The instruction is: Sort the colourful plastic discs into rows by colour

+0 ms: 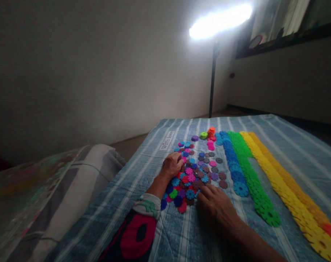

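Note:
A loose pile of notched plastic discs (pixel 191 177) in pink, blue, purple, brown and grey lies on the striped blue cloth (pixel 143 171). My left hand (pixel 172 165) rests at the pile's left edge, fingers curled in against the discs; what they hold, if anything, is hidden. At the pile's lower right, my right hand (pixel 216 203) lies palm down, its fingertips touching the discs. Right of the pile run overlapping rows of discs: blue (pixel 232 160), green (pixel 250 178), yellow (pixel 285 196) and orange (pixel 293 185).
Small stacks, orange-red (pixel 211 131), lime green (pixel 203 135) and purple (pixel 195 138), stand beyond the pile. A lit lamp (pixel 221 22) on a dark pole is behind the cloth's far edge. Grey-and-white bedding (pixel 80 182) lies at the left.

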The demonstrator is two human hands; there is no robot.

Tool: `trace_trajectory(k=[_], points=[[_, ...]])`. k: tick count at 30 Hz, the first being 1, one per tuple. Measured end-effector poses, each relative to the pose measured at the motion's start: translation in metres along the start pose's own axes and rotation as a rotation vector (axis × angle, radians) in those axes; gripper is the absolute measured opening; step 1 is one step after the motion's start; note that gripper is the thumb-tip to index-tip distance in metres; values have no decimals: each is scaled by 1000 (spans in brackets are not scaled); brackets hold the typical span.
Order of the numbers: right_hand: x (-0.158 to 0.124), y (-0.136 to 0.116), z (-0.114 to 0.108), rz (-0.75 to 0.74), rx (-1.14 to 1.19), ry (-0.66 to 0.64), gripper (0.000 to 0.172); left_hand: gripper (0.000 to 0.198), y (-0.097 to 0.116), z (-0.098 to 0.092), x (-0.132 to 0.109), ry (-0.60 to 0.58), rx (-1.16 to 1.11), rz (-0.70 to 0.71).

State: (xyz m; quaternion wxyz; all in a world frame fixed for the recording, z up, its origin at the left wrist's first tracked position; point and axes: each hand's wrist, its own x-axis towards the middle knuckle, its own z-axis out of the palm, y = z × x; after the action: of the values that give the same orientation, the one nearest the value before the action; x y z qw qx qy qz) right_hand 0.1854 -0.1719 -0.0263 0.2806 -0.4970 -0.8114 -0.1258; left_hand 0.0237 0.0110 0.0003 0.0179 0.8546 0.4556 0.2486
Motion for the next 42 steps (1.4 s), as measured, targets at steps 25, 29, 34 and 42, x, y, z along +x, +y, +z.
trace_trajectory(k=[25, 29, 34, 42], points=[[-2, -1, 5, -7, 5, 14, 19, 12, 2, 1, -1, -17, 51, 32], [-2, -1, 4, -3, 3, -2, 18, 9, 1, 2, -1, 11, 83, -25], [-1, -2, -1, -15, 12, 5, 19, 12, 0, 3, 1, 58, 94, -46], [-2, -2, 1, -4, 3, 22, 21, 14, 0, 0, 0, 70, 96, -35]])
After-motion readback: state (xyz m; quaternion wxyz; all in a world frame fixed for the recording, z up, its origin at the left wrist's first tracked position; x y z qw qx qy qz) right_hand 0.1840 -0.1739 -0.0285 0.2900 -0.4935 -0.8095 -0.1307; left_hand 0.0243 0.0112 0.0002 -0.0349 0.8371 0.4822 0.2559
